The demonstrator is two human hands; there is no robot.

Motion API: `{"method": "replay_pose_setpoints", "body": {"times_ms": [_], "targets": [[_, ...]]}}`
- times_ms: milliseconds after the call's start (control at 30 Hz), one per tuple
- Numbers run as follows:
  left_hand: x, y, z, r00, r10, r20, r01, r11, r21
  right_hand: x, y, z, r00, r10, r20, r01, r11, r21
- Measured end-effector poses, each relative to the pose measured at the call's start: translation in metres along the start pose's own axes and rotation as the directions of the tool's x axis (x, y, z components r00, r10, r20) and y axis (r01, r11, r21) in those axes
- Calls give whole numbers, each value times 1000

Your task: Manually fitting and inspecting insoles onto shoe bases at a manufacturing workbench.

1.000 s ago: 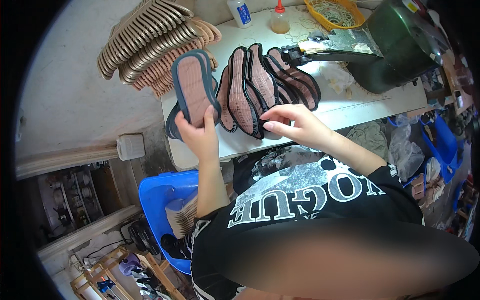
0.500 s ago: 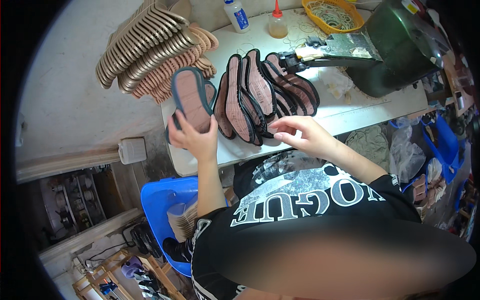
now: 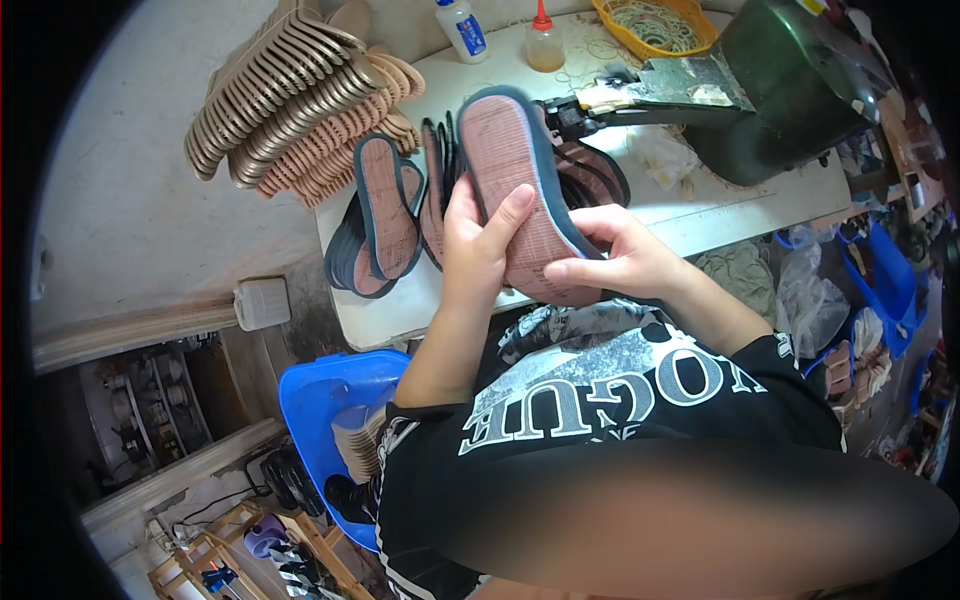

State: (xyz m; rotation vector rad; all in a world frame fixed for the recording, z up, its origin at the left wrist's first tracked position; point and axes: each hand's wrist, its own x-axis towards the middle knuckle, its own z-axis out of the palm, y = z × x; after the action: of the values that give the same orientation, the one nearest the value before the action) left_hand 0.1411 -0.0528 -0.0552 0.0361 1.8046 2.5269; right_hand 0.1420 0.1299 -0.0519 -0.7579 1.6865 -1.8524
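Both hands hold up one shoe sole (image 3: 515,170), pinkish ribbed face with a dark blue rim, above the table's near edge. My left hand (image 3: 478,245) grips its left side, thumb across the face. My right hand (image 3: 612,258) clasps its lower right end. Behind it, more soles of the same kind (image 3: 385,215) lie overlapped on the white table (image 3: 700,215). Part of that row is hidden by the raised sole.
A big stack of tan insoles (image 3: 290,95) fills the table's far left. Two glue bottles (image 3: 462,28), an orange basket (image 3: 655,22) and a dark green machine (image 3: 790,90) stand at the back. A blue bin (image 3: 320,400) with tan insoles sits below left.
My left hand let go of the sole at the left, which now lies on the table. Both hands lifted a different sole from the row toward me.
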Motion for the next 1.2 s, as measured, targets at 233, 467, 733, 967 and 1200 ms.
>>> {"method": "replay_pose_setpoints", "body": {"times_ms": [233,467,733,967,1200], "targets": [[12,-3,24,949,-128,288,186,965,-186,-3,54,-29,997,37,61,-62,864,499],[25,-14,24,986,18,166,-38,993,116,0,10,-46,968,249,-6,-240,940,243],[41,-3,41,994,-16,108,-2,986,167,9,14,-47,968,160,-191,-136,981,137],[130,-21,18,986,164,21,-151,845,513,3,28,-37,944,99,-314,18,937,350],[180,-69,10,997,66,-27,-31,744,667,-2,33,-53,890,173,-422,54,879,474]]}}
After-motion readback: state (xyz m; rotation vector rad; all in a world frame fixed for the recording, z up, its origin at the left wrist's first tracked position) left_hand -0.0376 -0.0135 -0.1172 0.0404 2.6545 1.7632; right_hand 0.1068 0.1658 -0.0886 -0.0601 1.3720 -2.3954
